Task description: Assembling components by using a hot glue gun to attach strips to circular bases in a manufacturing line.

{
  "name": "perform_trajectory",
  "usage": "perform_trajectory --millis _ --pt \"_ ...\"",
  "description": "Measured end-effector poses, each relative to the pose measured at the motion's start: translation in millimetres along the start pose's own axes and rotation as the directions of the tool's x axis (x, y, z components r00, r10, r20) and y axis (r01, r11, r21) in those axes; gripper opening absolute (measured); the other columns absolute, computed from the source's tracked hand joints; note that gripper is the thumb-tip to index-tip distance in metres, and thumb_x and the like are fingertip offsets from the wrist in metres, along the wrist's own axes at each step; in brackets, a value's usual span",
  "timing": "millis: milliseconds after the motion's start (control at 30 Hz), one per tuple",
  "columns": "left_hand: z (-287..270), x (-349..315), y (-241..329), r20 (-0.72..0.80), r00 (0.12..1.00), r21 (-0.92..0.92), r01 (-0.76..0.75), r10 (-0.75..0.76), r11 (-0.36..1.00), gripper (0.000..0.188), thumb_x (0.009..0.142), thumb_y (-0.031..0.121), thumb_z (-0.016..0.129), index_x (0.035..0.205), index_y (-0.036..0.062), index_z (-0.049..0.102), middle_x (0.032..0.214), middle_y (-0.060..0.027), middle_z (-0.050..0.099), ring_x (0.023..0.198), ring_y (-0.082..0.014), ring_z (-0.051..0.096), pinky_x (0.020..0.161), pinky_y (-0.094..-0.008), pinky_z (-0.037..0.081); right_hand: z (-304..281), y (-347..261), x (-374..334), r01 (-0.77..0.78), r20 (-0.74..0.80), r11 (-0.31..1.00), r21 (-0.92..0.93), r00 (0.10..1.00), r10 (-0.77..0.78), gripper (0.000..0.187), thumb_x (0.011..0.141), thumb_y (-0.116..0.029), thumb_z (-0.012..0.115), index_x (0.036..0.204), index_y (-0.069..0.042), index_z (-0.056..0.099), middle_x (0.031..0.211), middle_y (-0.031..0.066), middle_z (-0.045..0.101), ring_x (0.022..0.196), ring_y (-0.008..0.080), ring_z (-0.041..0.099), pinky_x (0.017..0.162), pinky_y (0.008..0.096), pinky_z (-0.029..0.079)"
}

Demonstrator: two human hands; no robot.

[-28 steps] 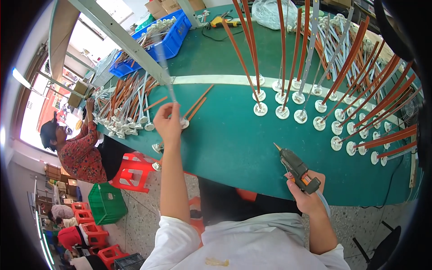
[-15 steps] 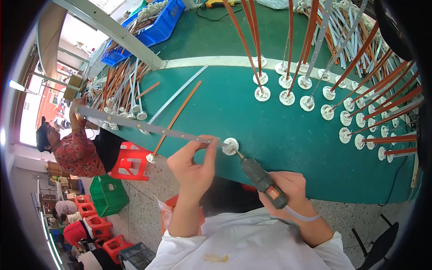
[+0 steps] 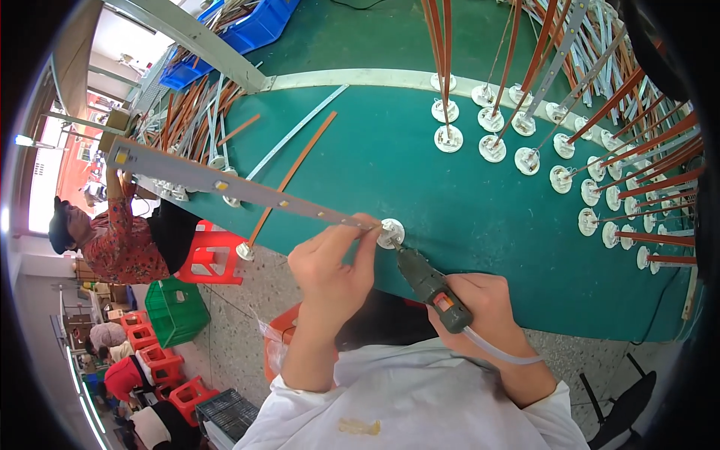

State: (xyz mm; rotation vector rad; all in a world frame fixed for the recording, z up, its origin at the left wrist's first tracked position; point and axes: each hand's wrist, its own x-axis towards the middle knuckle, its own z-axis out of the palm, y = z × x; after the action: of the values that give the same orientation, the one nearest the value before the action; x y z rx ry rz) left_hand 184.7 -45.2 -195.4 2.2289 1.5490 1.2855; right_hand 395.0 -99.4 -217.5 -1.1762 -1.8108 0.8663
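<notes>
My left hand (image 3: pixel 337 262) pinches the near end of a long LED strip (image 3: pixel 225 186), which slants up toward the far left. This end meets a round white base (image 3: pixel 390 234) on the green table. In my right hand (image 3: pixel 480 307) is a dark hot glue gun (image 3: pixel 431 289), with a translucent glue stick (image 3: pixel 499 354) out of its back. Its nozzle touches or nearly touches the base beside the strip's end; I cannot tell which. My fingers partly cover the joint.
Several white bases with upright strips (image 3: pixel 448 139) stand at the right. Loose strips (image 3: pixel 292 172) lie on the green table (image 3: pixel 360 150) at left, near a pile (image 3: pixel 180 124) and a blue crate (image 3: pixel 259 30). A seated person (image 3: pixel 112 232) works beyond the left edge.
The strip's far end has swung nearer and looks larger. My left hand has moved slightly right, close to the base. The glue gun's nozzle stays at the base; the view has shifted a little.
</notes>
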Motion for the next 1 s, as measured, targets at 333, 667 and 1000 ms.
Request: perform_trajectory --millis 333,667,1000 --pt "0.1 2.9 3.3 0.014 0.999 -0.047 0.050 -0.049 0.998 0.009 0.080 -0.007 0.079 0.084 -0.0043 0.071 0.083 -0.0129 0.077 0.069 -0.0197 0.074 0.064 -0.0268 0.055 6.4 -2.9 3.0 -0.003 -0.046 1.000 -0.026 0.999 0.001 0.017 0.070 0.000 0.074 0.070 -0.001 0.057 0.061 0.0123 0.056 0.053 0.0323 0.057 0.049 0.0393 0.044" --pt "-2.4 2.9 8.5 0.025 0.999 -0.039 0.042 -0.042 0.998 0.009 0.081 -0.006 0.078 0.086 -0.0050 0.072 0.081 -0.0130 0.076 0.068 -0.0196 0.073 0.064 -0.0277 0.055 10.6 -3.4 -2.2 -0.019 -0.044 0.997 -0.081 0.999 0.015 0.019 0.071 -0.003 0.075 0.067 -0.001 0.056 0.056 0.0141 0.054 0.048 0.0329 0.056 0.046 0.0397 0.042" --pt "-1.5 2.4 4.8 0.030 0.999 -0.062 0.046 -0.044 0.997 0.008 0.082 -0.006 0.077 0.087 -0.0053 0.071 0.082 -0.0130 0.076 0.068 -0.0186 0.073 0.064 -0.0277 0.056 8.3 -3.0 -0.9 -0.063 -0.042 0.998 0.018 0.997 0.063 0.021 0.073 -0.002 0.075 0.064 -0.001 0.057 0.055 0.0130 0.054 0.045 0.0293 0.054 0.044 0.0375 0.039"
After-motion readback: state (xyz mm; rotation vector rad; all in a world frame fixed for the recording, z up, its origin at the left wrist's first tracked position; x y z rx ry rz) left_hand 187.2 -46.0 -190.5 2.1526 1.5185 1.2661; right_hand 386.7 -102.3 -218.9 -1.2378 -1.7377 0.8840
